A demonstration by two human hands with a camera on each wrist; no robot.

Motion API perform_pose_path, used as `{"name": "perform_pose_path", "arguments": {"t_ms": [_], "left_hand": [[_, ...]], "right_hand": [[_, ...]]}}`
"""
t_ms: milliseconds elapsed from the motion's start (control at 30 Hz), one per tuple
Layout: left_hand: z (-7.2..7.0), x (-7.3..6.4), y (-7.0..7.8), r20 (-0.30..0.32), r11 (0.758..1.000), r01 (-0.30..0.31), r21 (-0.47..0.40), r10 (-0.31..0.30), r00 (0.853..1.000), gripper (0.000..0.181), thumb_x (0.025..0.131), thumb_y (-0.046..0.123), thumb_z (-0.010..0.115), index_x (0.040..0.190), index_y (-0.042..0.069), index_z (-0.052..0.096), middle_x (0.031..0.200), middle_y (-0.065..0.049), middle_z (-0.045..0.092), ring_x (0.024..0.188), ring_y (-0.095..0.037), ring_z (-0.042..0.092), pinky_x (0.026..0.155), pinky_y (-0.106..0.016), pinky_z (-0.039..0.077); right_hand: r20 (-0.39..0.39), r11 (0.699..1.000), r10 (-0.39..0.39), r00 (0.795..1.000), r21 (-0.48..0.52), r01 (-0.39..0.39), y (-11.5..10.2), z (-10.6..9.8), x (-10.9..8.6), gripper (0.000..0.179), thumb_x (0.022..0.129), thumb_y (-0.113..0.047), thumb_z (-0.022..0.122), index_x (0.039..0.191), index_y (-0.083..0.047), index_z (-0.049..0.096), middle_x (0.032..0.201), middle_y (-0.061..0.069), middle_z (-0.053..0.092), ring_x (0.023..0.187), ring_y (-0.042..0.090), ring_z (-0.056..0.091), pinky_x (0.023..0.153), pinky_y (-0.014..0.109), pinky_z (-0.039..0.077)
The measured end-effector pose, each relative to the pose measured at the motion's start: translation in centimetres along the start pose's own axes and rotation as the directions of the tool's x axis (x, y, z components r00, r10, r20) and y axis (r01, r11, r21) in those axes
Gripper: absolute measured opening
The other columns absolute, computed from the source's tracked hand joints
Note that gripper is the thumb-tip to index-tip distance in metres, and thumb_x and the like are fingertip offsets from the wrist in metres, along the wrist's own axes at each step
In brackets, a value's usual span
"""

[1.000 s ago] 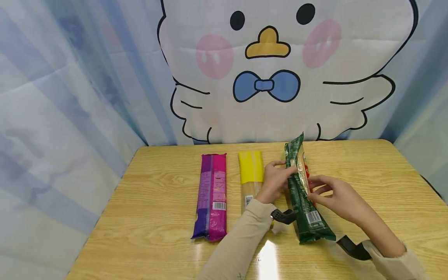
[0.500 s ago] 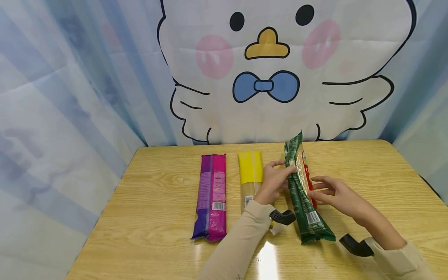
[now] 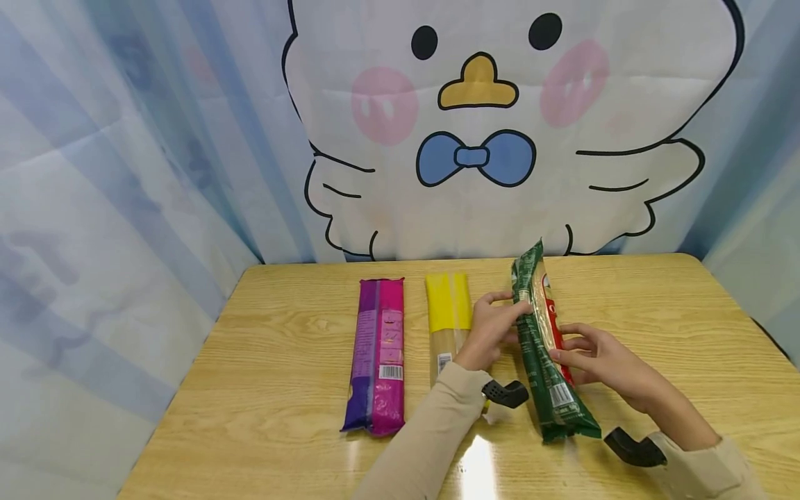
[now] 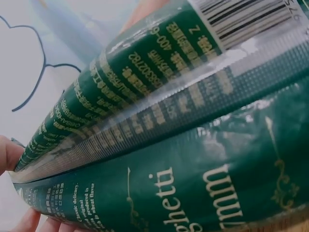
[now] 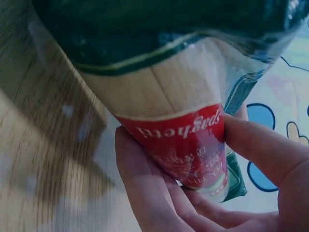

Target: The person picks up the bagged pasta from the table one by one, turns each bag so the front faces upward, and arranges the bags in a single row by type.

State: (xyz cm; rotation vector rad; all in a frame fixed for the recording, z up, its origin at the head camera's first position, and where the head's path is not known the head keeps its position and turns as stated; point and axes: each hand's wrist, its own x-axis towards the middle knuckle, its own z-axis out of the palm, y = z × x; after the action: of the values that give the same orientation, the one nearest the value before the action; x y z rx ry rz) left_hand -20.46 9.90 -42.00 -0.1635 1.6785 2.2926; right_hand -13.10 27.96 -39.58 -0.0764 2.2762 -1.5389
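A green spaghetti packet (image 3: 539, 361) with a red label and a clear window stands tilted on its edge at the right of the table. My left hand (image 3: 489, 332) grips its upper left side, thumb on the near face. On the opposite side, my right hand (image 3: 609, 361) holds it by the red label. Close up in the right wrist view, thumb and fingers wrap around the spaghetti packet (image 5: 159, 92). The left wrist view is mostly filled by the back seam and barcode of the packet (image 4: 159, 121); only fingertips show at its left edge.
Left of my left hand lies a yellow-topped clear packet (image 3: 448, 302), partly covered by that hand and forearm. Farther left is a purple and pink packet (image 3: 377, 354). A curtain with a cartoon print (image 3: 475, 215) hangs behind the wooden table (image 3: 262, 389).
The spaghetti packet has rolled slightly to the left, so more of its red label shows. My right hand has shifted its fingers farther around the packet. The left hand keeps its place.
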Motion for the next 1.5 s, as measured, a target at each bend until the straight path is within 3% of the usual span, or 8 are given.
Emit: {"name": "perform_pose_path", "arguments": {"t_ms": [567, 967, 1267, 1500], "left_hand": [[0.0, -0.2, -0.2, 0.08, 1.0, -0.014, -0.022, 0.016, 0.997, 0.038, 0.082, 0.017, 0.078, 0.116, 0.016, 0.06, 0.094, -0.008, 0.07, 0.078, -0.019, 0.068, 0.07, -0.039, 0.061], [0.0, -0.2, 0.2, 0.11, 0.999, -0.028, -0.022, 0.031, 0.993, 0.04, 0.084, 0.02, 0.077, 0.12, 0.015, 0.06, 0.099, -0.007, 0.069, 0.088, -0.023, 0.07, 0.079, -0.042, 0.06], [0.2, -1.2, 1.4, 0.066, 0.992, -0.114, 0.052, 0.11, 0.992, 0.04, 0.088, 0.021, 0.075, 0.123, 0.006, 0.062, 0.112, -0.007, 0.061, 0.096, -0.021, 0.065, 0.086, -0.044, 0.059], [1.1, -2.1, 2.6, -0.015, 0.981, -0.11, 0.16, 0.114, 0.993, 0.045, 0.085, 0.024, 0.077, 0.124, 0.007, 0.062, 0.108, -0.006, 0.062, 0.088, -0.019, 0.063, 0.082, -0.046, 0.059]], "right_hand": [[-0.073, 0.999, -0.048, 0.996, -0.028, 0.046, -0.1, 0.0, -0.4, 0.074, 0.099, -0.022, 0.062, 0.15, 0.012, 0.019, 0.138, 0.04, 0.042, 0.107, 0.029, 0.064, 0.075, 0.042, 0.06], [-0.107, 0.998, -0.064, 0.992, -0.03, 0.061, -0.8, -0.1, -0.2, 0.074, 0.099, -0.021, 0.062, 0.15, 0.011, 0.019, 0.132, 0.035, 0.049, 0.095, 0.015, 0.065, 0.071, 0.037, 0.06], [-0.175, 0.993, -0.088, 0.981, -0.089, 0.073, -1.2, 0.2, -0.3, 0.072, 0.097, -0.017, 0.065, 0.148, 0.012, 0.023, 0.122, 0.031, 0.056, 0.087, 0.011, 0.066, 0.067, 0.034, 0.061], [-0.205, 0.981, -0.126, 0.971, -0.174, 0.09, -1.5, 0.5, -0.5, 0.07, 0.096, -0.016, 0.066, 0.147, 0.012, 0.027, 0.119, 0.03, 0.057, 0.09, 0.02, 0.066, 0.065, 0.033, 0.06]]}}
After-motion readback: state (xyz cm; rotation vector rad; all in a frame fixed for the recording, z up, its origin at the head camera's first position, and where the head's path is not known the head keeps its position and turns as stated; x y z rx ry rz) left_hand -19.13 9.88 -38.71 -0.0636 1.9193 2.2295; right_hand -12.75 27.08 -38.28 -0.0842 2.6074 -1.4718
